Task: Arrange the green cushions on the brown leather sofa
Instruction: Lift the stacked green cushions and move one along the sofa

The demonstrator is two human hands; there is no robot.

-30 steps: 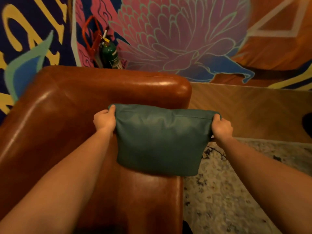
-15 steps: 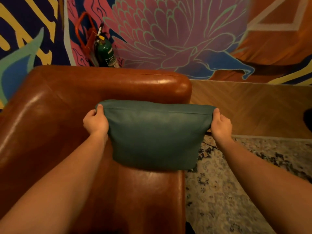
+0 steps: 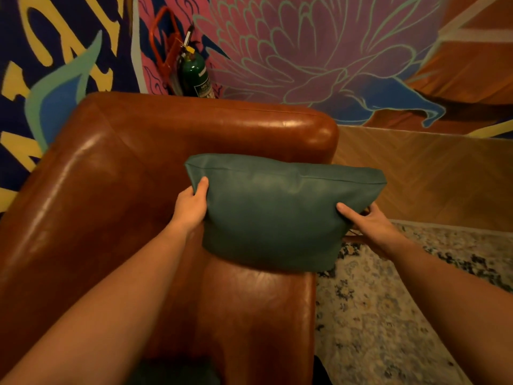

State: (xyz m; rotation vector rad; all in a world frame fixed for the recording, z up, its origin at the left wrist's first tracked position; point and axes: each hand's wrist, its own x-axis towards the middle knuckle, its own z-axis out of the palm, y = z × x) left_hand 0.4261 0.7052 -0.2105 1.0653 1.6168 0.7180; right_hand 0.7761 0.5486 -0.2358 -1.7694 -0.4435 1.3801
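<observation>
Brown sofa (image 3: 116,173) arm bears green cushion (image 3: 277,215) (upright), gripped by left hand (image 3: 191,207) and right hand (image 3: 366,220)

Green cushion (image 3: 277,215) held upright over the brown leather sofa (image 3: 116,176), its lower edge on the arm. Left hand (image 3: 191,207) grips its left side, thumb on the face. Right hand (image 3: 366,220) pinches the right side. Green extinguisher (image 3: 194,76) behind the sofa, against the mural (image 3: 305,45). Patterned rug (image 3: 388,315) at right.
</observation>
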